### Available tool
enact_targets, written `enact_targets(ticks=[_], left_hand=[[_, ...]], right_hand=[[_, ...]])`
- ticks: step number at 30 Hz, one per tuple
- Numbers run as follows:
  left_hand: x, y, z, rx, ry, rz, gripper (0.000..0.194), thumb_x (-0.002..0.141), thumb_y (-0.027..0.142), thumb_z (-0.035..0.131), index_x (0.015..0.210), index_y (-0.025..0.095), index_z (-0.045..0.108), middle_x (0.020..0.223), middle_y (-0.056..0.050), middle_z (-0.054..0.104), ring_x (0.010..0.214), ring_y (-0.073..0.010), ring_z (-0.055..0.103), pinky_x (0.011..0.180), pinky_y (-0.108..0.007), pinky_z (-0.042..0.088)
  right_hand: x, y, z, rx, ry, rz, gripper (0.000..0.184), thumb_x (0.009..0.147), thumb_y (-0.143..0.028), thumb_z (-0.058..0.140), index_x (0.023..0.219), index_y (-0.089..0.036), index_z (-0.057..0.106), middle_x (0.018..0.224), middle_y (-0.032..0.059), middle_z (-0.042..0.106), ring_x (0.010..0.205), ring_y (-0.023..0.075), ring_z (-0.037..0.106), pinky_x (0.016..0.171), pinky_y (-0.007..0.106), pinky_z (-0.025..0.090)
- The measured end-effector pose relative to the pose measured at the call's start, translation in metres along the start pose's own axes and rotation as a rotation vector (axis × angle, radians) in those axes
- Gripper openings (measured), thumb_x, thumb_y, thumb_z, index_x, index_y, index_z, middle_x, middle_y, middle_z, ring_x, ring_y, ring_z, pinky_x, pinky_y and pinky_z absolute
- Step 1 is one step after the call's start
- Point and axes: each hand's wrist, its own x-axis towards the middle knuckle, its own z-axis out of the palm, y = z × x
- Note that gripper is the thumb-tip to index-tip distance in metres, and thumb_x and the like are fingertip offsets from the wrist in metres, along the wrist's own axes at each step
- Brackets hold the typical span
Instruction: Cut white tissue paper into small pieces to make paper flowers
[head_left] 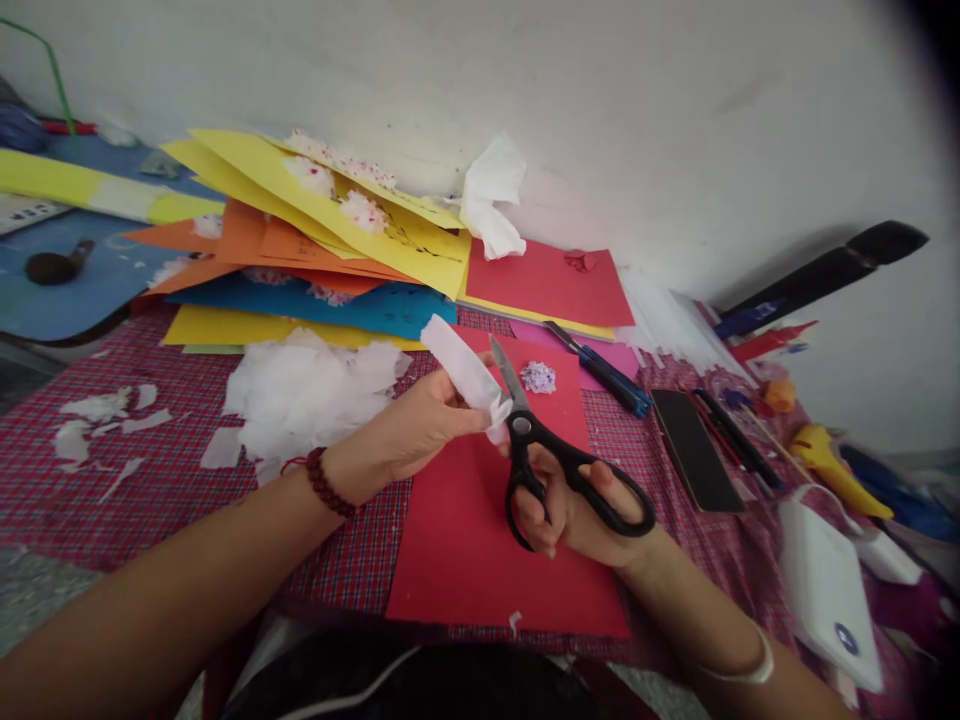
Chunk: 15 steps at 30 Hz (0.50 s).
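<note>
My left hand (431,420) pinches a folded strip of white tissue paper (461,362) above a red sheet of paper (480,530). In my right hand (559,510) is a pair of black-handled scissors (555,440), with fingers through the handle loops. The scissor blades point up and away, right beside the strip's near end; I cannot tell whether they touch it. A small white tuft with purple specks (538,377) lies on the red sheet behind the scissors. Left of my left hand is a loose heap of white tissue pieces (300,395).
Yellow, orange and blue sheets (352,215) are stacked at the back left. Beyond the red sheet lie a utility knife (600,370) and a red pad (551,285). A phone (694,450) and a white device (829,590) sit at right. Paper scraps (97,425) are at left.
</note>
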Motion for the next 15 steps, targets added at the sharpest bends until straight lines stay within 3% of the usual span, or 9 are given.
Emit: enact_targets(ticks=[3, 7, 11, 15], left_hand=[[-0.0011, 0.0029, 0.0012, -0.009, -0.040, -0.009, 0.023, 0.064, 0.007, 0.077, 0.083, 0.019, 0.069, 0.084, -0.001, 0.070, 0.078, -0.0145, 0.062, 0.079, -0.029, 0.049], [0.0004, 0.0054, -0.0031, -0.106, -0.003, -0.034, 0.019, 0.066, 0.020, 0.082, 0.079, 0.018, 0.068, 0.083, -0.003, 0.070, 0.081, -0.0165, 0.064, 0.078, -0.031, 0.051], [0.0035, 0.0043, -0.0079, -0.160, -0.011, -0.012, 0.028, 0.075, 0.043, 0.081, 0.082, 0.019, 0.068, 0.086, -0.006, 0.071, 0.080, -0.0186, 0.065, 0.076, -0.033, 0.052], [0.0053, 0.0032, -0.0081, -0.139, 0.057, 0.005, 0.028, 0.078, 0.044, 0.079, 0.081, 0.018, 0.069, 0.085, -0.006, 0.071, 0.077, -0.0178, 0.064, 0.073, -0.032, 0.052]], right_hand=[[0.0003, -0.0008, 0.0007, 0.010, -0.005, -0.024, 0.061, 0.086, -0.067, 0.064, 0.126, -0.022, 0.054, 0.084, 0.0013, 0.060, 0.063, 0.0118, 0.053, 0.058, 0.025, 0.046], [0.0003, 0.0003, -0.0002, 0.019, -0.050, -0.086, 0.047, 0.090, -0.065, 0.060, 0.110, -0.022, 0.058, 0.084, 0.0020, 0.061, 0.063, 0.0117, 0.054, 0.059, 0.024, 0.045], [-0.0013, 0.0019, -0.0018, 0.033, -0.069, -0.080, 0.044, 0.092, -0.063, 0.059, 0.108, -0.022, 0.057, 0.085, 0.0030, 0.062, 0.064, 0.0124, 0.056, 0.059, 0.024, 0.046], [-0.0027, 0.0013, -0.0021, 0.070, -0.087, -0.075, 0.045, 0.093, -0.062, 0.058, 0.113, -0.022, 0.057, 0.087, 0.0037, 0.063, 0.066, 0.0123, 0.057, 0.060, 0.024, 0.046]])
